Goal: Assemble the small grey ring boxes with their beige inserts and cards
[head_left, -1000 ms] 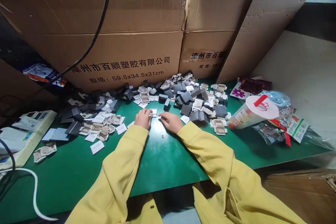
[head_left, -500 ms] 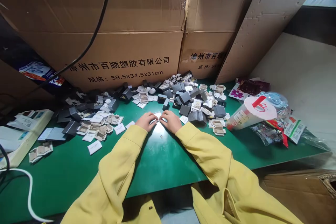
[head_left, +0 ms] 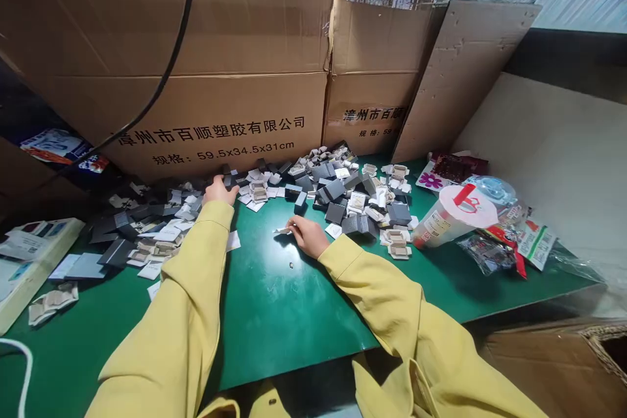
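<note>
My left hand (head_left: 220,191) reaches to the back of the green table, its thumb and fingers closed around a small dark grey box (head_left: 228,178) that they partly hide. Closer to me, my right hand (head_left: 308,236) pinches a small, thin white card piece (head_left: 281,231) just above the tabletop. A loose white card (head_left: 234,241) lies below my left wrist. Small grey boxes (head_left: 335,190) and white folded card inserts (head_left: 258,192) lie jumbled along the back, on both sides of my left hand.
Large cardboard cartons (head_left: 235,104) wall off the back. On the right stand a lidded plastic cup (head_left: 443,219) and snack packets (head_left: 536,243). A pale tray (head_left: 61,245) sits at the left, with a white cable (head_left: 27,372) near it. A black cable (head_left: 171,59) hangs in front.
My left hand has left my right hand and moved back and left to the grey boxes. My right hand stays near the middle with the white card piece. The view has shifted slightly.
</note>
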The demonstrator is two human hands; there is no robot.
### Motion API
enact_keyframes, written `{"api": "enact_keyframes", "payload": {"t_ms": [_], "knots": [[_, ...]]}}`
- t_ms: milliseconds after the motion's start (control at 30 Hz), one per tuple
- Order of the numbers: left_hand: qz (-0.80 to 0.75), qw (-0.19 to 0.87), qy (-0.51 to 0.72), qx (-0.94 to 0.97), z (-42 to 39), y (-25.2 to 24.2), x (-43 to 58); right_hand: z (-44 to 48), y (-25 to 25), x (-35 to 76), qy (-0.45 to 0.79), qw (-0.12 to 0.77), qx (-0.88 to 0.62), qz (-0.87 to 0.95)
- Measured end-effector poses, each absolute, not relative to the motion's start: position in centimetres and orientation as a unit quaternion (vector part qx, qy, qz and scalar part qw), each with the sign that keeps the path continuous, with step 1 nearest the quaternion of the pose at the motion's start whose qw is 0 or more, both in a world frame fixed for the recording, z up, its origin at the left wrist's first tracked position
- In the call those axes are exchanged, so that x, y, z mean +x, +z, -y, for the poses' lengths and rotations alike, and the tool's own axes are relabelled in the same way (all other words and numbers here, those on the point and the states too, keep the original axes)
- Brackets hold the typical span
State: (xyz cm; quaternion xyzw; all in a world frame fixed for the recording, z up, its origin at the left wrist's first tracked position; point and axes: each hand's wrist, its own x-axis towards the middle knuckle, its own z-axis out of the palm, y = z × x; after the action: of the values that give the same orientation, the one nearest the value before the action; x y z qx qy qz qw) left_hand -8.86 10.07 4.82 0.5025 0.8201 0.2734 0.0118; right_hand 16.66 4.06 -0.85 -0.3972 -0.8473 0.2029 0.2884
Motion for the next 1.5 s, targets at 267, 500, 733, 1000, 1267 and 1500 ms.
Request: {"api": "enact_keyframes", "payload": {"t_ms": [267, 500, 733, 1000, 1267, 1500], "knots": [[-0.725, -0.052, 0.288, 0.623, -2.9, 4.0, -3.8, -4.2, -0.7, 16.4, 0.326, 0.343, -0.392, 0.789], [-0.556, -0.092, 0.295, 0.772, -0.2, -0.9, -1.3, -4.6, -1.0, 17.0, 0.624, 0.439, -0.318, 0.563], [-0.542, -0.049, 0.256, 0.799, -0.1, -1.5, -0.8, -4.8, -1.1, 18.2, 0.738, 0.424, -0.287, 0.440], [-0.490, 0.009, 0.326, 0.808, 0.2, -1.8, -0.5, -4.1, -1.0, 17.4, 0.668, 0.450, -0.349, 0.480], [-0.507, 0.103, 0.352, 0.780, 1.4, -0.2, 1.0, -4.0, -0.8, 18.1, 0.405, 0.569, -0.412, 0.586], [-0.498, 0.154, 0.370, 0.769, 1.4, 0.6, 0.5, -2.4, -0.8, 18.2, 0.284, 0.552, -0.339, 0.707]]}}
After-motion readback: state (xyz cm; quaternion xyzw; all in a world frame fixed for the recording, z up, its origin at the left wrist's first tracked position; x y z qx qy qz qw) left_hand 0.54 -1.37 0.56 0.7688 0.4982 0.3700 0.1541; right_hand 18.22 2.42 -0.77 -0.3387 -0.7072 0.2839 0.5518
